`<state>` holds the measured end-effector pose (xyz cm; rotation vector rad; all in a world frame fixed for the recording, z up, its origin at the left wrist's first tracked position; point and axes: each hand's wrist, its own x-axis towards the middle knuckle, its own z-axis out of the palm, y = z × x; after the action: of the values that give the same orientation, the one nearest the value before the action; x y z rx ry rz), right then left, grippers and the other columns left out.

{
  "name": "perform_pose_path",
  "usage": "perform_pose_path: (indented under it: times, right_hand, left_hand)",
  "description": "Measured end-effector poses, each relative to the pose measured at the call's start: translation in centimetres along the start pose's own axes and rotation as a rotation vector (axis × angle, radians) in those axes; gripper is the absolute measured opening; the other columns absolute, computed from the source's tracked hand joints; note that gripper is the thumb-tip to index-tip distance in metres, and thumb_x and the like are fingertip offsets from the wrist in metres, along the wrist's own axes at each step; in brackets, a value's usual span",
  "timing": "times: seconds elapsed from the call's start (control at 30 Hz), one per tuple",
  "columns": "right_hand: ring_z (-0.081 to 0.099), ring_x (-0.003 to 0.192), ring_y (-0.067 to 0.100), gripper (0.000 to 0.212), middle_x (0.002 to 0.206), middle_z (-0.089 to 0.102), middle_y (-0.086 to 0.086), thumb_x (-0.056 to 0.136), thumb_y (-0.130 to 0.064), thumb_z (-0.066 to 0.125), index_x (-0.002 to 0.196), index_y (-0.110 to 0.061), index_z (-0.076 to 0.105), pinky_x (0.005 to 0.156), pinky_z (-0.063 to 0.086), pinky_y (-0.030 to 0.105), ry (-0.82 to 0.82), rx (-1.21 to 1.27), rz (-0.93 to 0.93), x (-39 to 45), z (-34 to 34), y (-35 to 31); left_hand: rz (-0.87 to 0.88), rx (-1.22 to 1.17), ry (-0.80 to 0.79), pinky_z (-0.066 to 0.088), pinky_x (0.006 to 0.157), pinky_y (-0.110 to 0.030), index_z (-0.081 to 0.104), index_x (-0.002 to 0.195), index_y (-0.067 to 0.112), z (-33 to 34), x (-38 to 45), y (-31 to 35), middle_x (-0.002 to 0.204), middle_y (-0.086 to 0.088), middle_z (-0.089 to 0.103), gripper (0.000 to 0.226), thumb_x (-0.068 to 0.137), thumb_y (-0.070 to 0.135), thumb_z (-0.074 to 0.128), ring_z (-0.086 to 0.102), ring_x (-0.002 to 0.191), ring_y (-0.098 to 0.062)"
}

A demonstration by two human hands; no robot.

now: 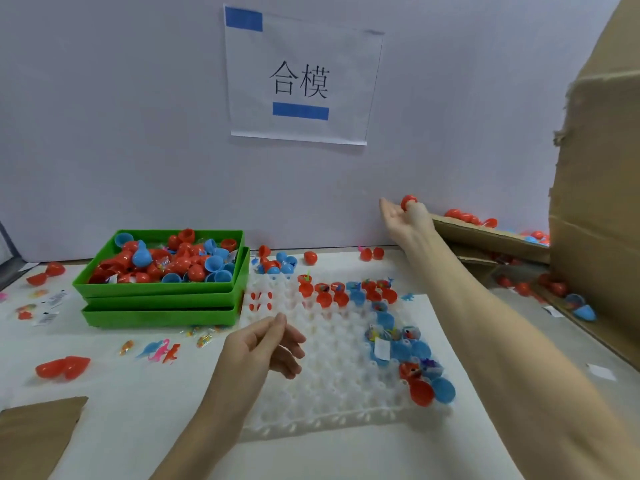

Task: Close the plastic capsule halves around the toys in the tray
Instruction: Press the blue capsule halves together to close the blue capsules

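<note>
A white dimpled tray [332, 386] lies in front of me. Red and blue open capsule halves [391, 334] with small toys sit in its far and right pockets. My right hand [403, 216] is stretched out to the far right, palm up, over the edge of a cardboard box [485, 233]. Its fingers curl round a closed red capsule [408, 201]. My left hand [266, 344] hovers over the tray's left side with fingers loosely curled and holds nothing.
Stacked green bins [162, 299] at the left hold several red and blue capsule halves. Loose toys [159, 351] and red halves [62, 367] lie on the table. The cardboard box holds closed capsules [467, 216]. A paper sign [299, 81] hangs on the wall.
</note>
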<state>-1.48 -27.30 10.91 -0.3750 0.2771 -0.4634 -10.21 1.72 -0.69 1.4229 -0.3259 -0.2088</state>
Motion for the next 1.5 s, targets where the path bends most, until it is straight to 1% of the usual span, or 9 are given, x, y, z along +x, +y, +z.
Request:
perform_pose_path:
  times: [0.13, 0.3, 0.4, 0.5, 0.63, 0.73, 1.03, 1.23, 1.5]
  right_hand:
    - [0.043, 0.144, 0.035, 0.045, 0.156, 0.04, 0.024, 0.109, 0.001, 0.031, 0.154, 0.007, 0.027, 0.119, 0.037, 0.037, -0.037, -0.35, 0.023, 0.2, -1.0, 0.5]
    - [0.076, 0.097, 0.024, 0.025, 0.109, 0.074, 0.013, 0.108, -0.002, 0.041, 0.119, -0.002, 0.064, 0.08, 0.062, 0.027, -0.085, -0.837, -0.079, -5.2, -5.2, 2.3]
    - [0.078, 0.084, 0.018, 0.027, 0.094, 0.079, 0.005, 0.106, -0.006, 0.048, 0.102, -0.015, 0.073, 0.071, 0.061, 0.023, -0.073, -1.129, -0.293, -8.4, -8.1, 2.6]
    - [0.075, 0.074, 0.012, 0.03, 0.083, 0.078, 0.003, 0.105, -0.003, 0.048, 0.097, -0.017, 0.074, 0.062, 0.057, 0.017, -0.117, -1.271, -0.376, -10.1, -10.2, 2.4]
    - [0.069, 0.081, 0.008, 0.02, 0.092, 0.073, -0.015, 0.101, -0.014, 0.062, 0.099, -0.029, 0.076, 0.064, 0.052, 0.01, -0.298, -1.852, -0.413, -10.0, -11.4, 1.8]
    - [0.063, 0.08, 0.005, 0.01, 0.095, 0.068, -0.018, 0.095, -0.025, 0.072, 0.1, -0.033, 0.077, 0.052, 0.042, 0.004, -0.447, -2.155, -0.32, -10.1, -11.7, 1.3]
    - [0.061, 0.072, 0.008, 0.014, 0.083, 0.066, -0.013, 0.082, -0.041, 0.083, 0.081, -0.036, 0.07, 0.052, 0.046, 0.012, -0.49, -2.303, -0.197, -11.7, -11.1, -0.1]
    - [0.059, 0.069, 0.006, 0.019, 0.078, 0.06, -0.016, 0.081, -0.042, 0.083, 0.083, -0.035, 0.065, 0.042, 0.035, 0.003, -0.442, -2.346, -0.215, -11.6, -11.3, 0.5]
    - [0.063, 0.073, 0.009, 0.013, 0.08, 0.068, -0.01, 0.087, -0.032, 0.08, 0.082, -0.029, 0.069, 0.061, 0.053, 0.019, -0.455, -2.174, -0.315, -11.2, -11.5, -1.2]
  left_hand:
    - [0.031, 0.03, 0.0, 0.057, 0.058, -0.027, 0.079, 0.079, 0.009, -0.1, 0.1, 0.3, 0.074, -0.018, 0.072, 0.04, 0.1, 0.034, 0.055, 0.068, 0.062, -0.028]
    - [0.125, 0.223, -0.059, 0.055, 0.062, -0.025, 0.076, 0.08, 0.012, 0.0, -0.4, 0.1, 0.074, -0.009, 0.072, 0.034, 0.105, 0.024, 0.056, 0.068, 0.065, -0.022]
    - [0.267, 0.469, -0.093, 0.051, 0.066, -0.018, 0.074, 0.083, 0.023, 0.9, -1.3, -0.4, 0.079, 0.005, 0.073, 0.022, 0.102, 0.021, 0.064, 0.068, 0.072, -0.012]
    - [0.57, 0.767, -0.201, 0.049, 0.074, -0.018, 0.072, 0.094, 0.023, 1.9, -2.1, -1.1, 0.092, 0.015, 0.066, 0.01, 0.101, 0.019, 0.067, 0.063, 0.089, -0.01]
    - [0.781, 0.969, -0.326, 0.051, 0.081, -0.03, 0.072, 0.105, 0.017, 2.6, -2.4, -2.2, 0.106, 0.007, 0.062, 0.017, 0.104, 0.027, 0.058, 0.059, 0.099, -0.015]
    - [0.807, 1.015, -0.346, 0.052, 0.08, -0.035, 0.072, 0.104, 0.015, 2.7, -2.4, -2.4, 0.107, 0.004, 0.063, 0.023, 0.105, 0.029, 0.054, 0.06, 0.099, -0.019]
    - [0.768, 1.042, -0.354, 0.052, 0.079, -0.035, 0.072, 0.1, 0.014, 2.5, -2.2, -2.6, 0.106, 0.004, 0.063, 0.026, 0.105, 0.029, 0.051, 0.06, 0.098, -0.018]
    - [0.773, 1.046, -0.355, 0.052, 0.078, -0.032, 0.071, 0.101, 0.015, 2.2, -2.0, -2.6, 0.105, 0.006, 0.061, 0.025, 0.106, 0.029, 0.051, 0.059, 0.097, -0.016]
    - [0.838, 1.074, -0.285, 0.053, 0.08, -0.036, 0.072, 0.106, 0.012, 3.0, -2.5, -2.5, 0.106, 0.002, 0.064, 0.023, 0.105, 0.026, 0.054, 0.061, 0.098, -0.021]
